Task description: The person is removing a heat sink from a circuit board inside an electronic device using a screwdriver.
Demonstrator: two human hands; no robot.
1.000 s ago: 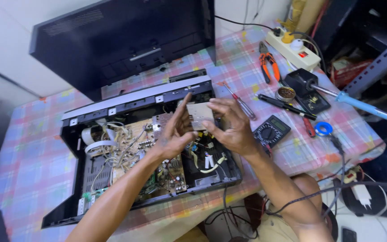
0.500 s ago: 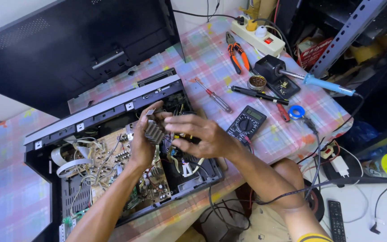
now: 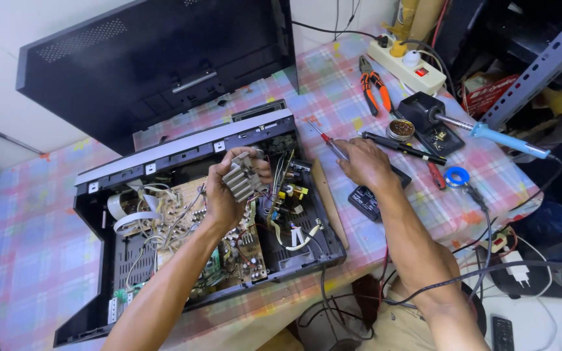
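1. Since the earlier frame the right hand (image 3: 364, 164) had left the finned part and moved out over the table to a red-handled screwdriver (image 3: 326, 140), while the left hand (image 3: 229, 188) had kept the part alone.
2. That left hand was curled around a silver finned heat sink (image 3: 240, 177), fingers wrapped on its ribbed face and thumb behind, and held it above the middle of the opened black chassis (image 3: 323, 250).
3. Below it lay the brown circuit board (image 3: 245, 250) with loose white and grey wires (image 3: 144, 218) toward the chassis's left end.
4. The right hand lay palm down on the checked tablecloth (image 3: 27, 260) just right of the chassis, its fingers loosely bent and its fingertips touching the screwdriver's shaft; whether they had closed on it could not be told.
5. Under that wrist a black multimeter (image 3: 367, 200) showed partly.
6. Farther right were a black pen-like tool (image 3: 403, 147), a small round tin (image 3: 401, 129), a soldering iron stand (image 3: 427, 117) and a blue-handled soldering iron (image 3: 508, 140).
7. Orange-handled pliers (image 3: 375, 88) lay near a white power strip (image 3: 411, 65) at the table's far edge.
8. A black cover (image 3: 151, 65) stood propped behind the chassis.
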